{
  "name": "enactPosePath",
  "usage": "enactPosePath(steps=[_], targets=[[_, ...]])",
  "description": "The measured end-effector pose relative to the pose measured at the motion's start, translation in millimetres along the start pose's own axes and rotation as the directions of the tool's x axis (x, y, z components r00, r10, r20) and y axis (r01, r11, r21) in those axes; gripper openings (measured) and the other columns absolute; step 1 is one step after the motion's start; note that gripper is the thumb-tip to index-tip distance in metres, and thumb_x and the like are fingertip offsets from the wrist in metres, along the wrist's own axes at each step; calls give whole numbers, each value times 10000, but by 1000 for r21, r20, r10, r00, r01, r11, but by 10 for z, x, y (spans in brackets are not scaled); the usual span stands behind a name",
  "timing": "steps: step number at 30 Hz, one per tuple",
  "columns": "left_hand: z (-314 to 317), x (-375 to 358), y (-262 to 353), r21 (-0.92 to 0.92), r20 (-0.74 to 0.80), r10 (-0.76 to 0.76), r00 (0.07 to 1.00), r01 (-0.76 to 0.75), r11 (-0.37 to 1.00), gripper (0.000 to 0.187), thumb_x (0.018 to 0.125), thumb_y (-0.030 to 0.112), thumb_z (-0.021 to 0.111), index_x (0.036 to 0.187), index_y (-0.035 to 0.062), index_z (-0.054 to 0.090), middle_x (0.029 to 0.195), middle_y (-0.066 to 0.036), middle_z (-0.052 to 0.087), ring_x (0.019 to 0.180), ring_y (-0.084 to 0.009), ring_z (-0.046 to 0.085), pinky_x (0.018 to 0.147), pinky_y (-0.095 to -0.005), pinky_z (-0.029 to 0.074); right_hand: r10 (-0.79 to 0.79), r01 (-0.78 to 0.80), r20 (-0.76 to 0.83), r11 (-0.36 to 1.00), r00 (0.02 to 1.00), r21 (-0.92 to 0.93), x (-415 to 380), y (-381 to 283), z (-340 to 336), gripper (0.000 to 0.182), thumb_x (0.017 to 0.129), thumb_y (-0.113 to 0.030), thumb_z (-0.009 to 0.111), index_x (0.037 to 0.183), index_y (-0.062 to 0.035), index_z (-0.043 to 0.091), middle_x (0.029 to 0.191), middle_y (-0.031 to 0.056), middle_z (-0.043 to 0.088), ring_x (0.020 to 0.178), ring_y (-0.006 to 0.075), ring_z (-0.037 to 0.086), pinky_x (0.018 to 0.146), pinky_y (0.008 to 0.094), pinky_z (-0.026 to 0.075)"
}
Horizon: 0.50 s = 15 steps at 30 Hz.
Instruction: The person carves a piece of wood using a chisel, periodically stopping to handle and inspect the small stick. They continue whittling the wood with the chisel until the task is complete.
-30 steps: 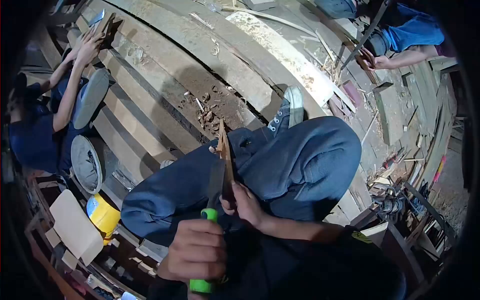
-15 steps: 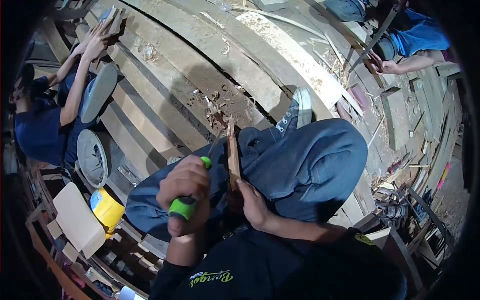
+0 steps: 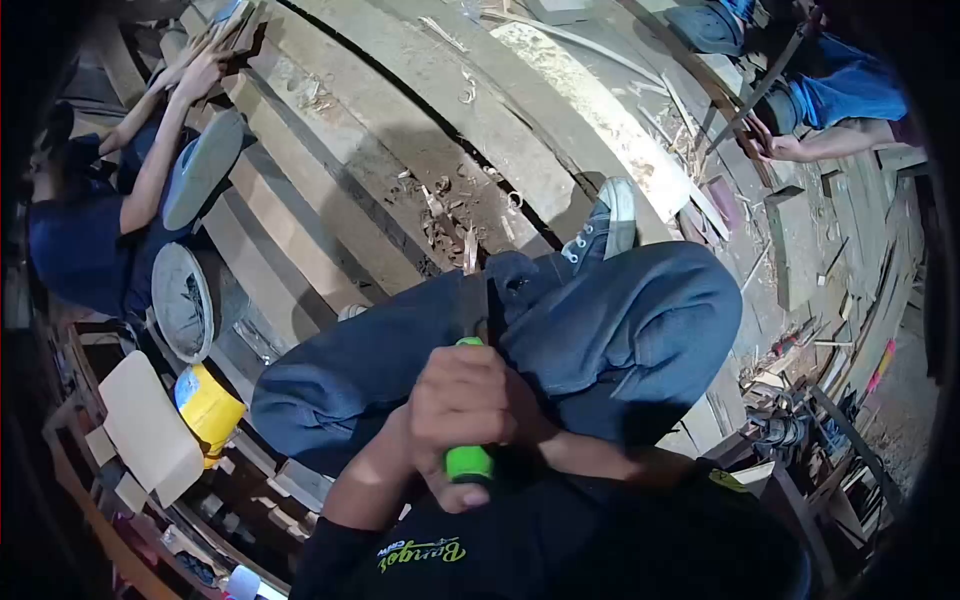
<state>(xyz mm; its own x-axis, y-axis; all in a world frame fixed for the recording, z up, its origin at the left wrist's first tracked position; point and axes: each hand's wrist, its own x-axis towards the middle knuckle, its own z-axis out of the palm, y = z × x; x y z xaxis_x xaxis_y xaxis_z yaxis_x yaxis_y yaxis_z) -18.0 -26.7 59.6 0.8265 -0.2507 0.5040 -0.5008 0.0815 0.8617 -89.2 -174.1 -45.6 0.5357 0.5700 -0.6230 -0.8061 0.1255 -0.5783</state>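
My left hand (image 3: pixel 460 400) is closed round a green and black handle (image 3: pixel 470 463). From its far side a dark blade (image 3: pixel 472 305) extends forward between my bent legs, lying over a narrow wooden piece. Only the splintered pale tip of that wooden piece (image 3: pixel 470 250) shows clearly past the blade. My right hand (image 3: pixel 530 415) is behind and beside my left hand, near the lower part of the wooden piece, and its fingers are hidden. Curled shavings (image 3: pixel 445 215) lie on the boards just past the tip.
Two other people work nearby: one at left (image 3: pixel 85 250) with both hands on wood, another at upper right, whose hand (image 3: pixel 785 147) is by a long bar. A round container (image 3: pixel 183 303), a yellow container (image 3: pixel 210 405) and a pale board (image 3: pixel 150 430) are at left. Scrap and tools lie at right.
My left hand has moved right and toward my body with the green handle, and now covers most of my right hand. The blade now lies over the wooden piece.
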Motion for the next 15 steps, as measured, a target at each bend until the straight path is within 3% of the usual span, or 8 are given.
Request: enactPosePath(steps=[1, 3, 8, 12, 15], targets=[[26, 5, -9, 2, -1, 3, 1000, -3, 1000, 553, 883, 515, 545, 652, 15, 599, 569, -70, 516, 474, -239, 540, 536, -350, 422, 15, -15, -15, 999, 1000, 35, -11, -47, 7, 295, 1072, -347, 471, 1152, -81, 569, 924, 4, 590, 865, 118, 598, 768, 263, 492], [72, -3, -14, 47, 158, 19, 987, -27, 999, 439, 782, 499, 636, 688, 76, 568, 618, -56, 515, 551, -263, 569, 560, -364, 418, 20, -18, -43, 999, 999, 45, -38, -84, 16, 295, 1071, -346, 471, 1153, -80, 568, 929, 6, 591, 870, 120, 599, 772, 265, 493], [-38, 14, -79, 22, 194, -11, 981, 7, 1000, 410, 715, 481, 703, 705, 102, 546, 650, -42, 543, 591, -263, 598, 572, -365, 424, 23, -19, -48, 996, 999, 83, -25, -90, 22, 295, 1069, -341, 472, 1153, -76, 568, 941, 10, 595, 882, 125, 602, 782, 270, 494], [221, -34, 102, 68, 352, -35, 935, 12, 998, 405, 754, 484, 675, 679, 112, 534, 616, -40, 520, 549, -255, 575, 537, -371, 398, 13, -8, -66, 997, 998, 79, -61, -133, 7, 295, 1068, -338, 472, 1154, -73, 568, 951, 14, 597, 892, 128, 604, 790, 274, 494], [-64, -52, -189, 51, 227, 22, 974, -34, 998, 404, 746, 479, 698, 694, 111, 543, 635, -30, 539, 560, -254, 574, 551, -372, 402, 19, -14, -81, 998, 997, 58, -82, -110, 24, 294, 1067, -335, 473, 1155, -71, 568, 958, 16, 599, 899, 131, 605, 796, 277, 495]])
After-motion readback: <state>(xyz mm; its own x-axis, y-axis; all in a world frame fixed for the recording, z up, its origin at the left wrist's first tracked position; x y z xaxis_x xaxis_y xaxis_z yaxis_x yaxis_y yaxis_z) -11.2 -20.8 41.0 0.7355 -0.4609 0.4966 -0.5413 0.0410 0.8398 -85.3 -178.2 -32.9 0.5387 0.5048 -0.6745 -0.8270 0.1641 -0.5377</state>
